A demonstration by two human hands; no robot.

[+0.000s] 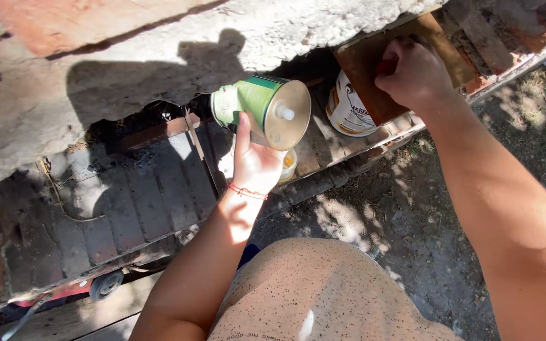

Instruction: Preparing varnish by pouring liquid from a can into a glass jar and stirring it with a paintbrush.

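Left hand (255, 161): fingers wrapped round a green metal can (257, 107), thumb up along the near side of the body, the other fingers hidden behind it. Firm grip on the lower half of the can. Can is tipped over on its side, close to horizontal, gold top face (287, 115) turned toward the camera with a small white spout (284, 113) sticking out of it. Can sits above and just beyond the palm, wrist below it. Red string bracelet (246, 191) on that wrist.

Right hand (414, 71): fingers curled tight into a fist round something red (386, 65), only a sliver of it shows between thumb and fingers, can't tell what it is. Knuckles pressed against a brown wooden board (374, 66) that leans over the ledge. Hand is on the upper right part of the board.

Under the board's lower edge, just left of the right hand: a white tin with a printed label (347, 107), lying tilted, partly covered by the board. Green can and white tin are near each other, not touching.

Below the left hand, half hidden by the palm: a small yellowish jar or lid (289, 165) on the ledge.

Everything rests on a worn plank ledge (153, 202), dark and cracked, with a rough concrete and brick wall (127, 57) behind it. Small black wheel (105, 284) under the ledge, lower left. Dirt ground (399, 221) to the right, patchy sun and shadow. Person's speckled beige top (311, 290) fills the bottom centre.
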